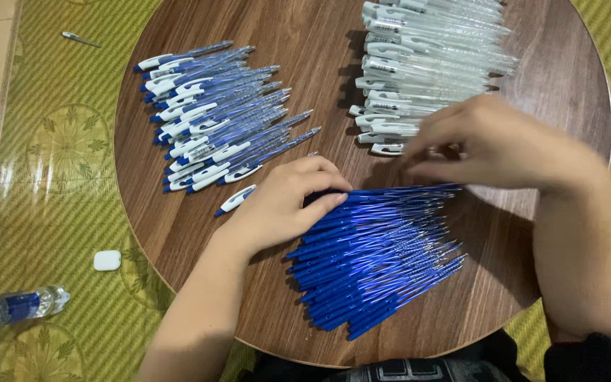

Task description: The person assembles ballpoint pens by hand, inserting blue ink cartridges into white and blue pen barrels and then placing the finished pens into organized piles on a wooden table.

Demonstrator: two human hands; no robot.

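Note:
My left hand (288, 201) rests on the near end of a pile of blue pen refills (373, 258) on the round wooden table (305, 64), fingers curled over the top ones. A single blue-and-white pen (235, 200) lies just left of that hand. My right hand (493, 141) hovers over the far edge of the refill pile, beside a pile of clear pen barrels with white clips (426, 71); its fingers are pinched together and blurred, and what they grip I cannot make out. A pile of assembled blue-and-white pens (213, 117) lies at the table's left.
The table stands on a green woven mat (58, 155). On the mat lie a small white case (107, 260), a plastic water bottle (19, 305) at the lower left, and a small metal object (79, 39) at the upper left.

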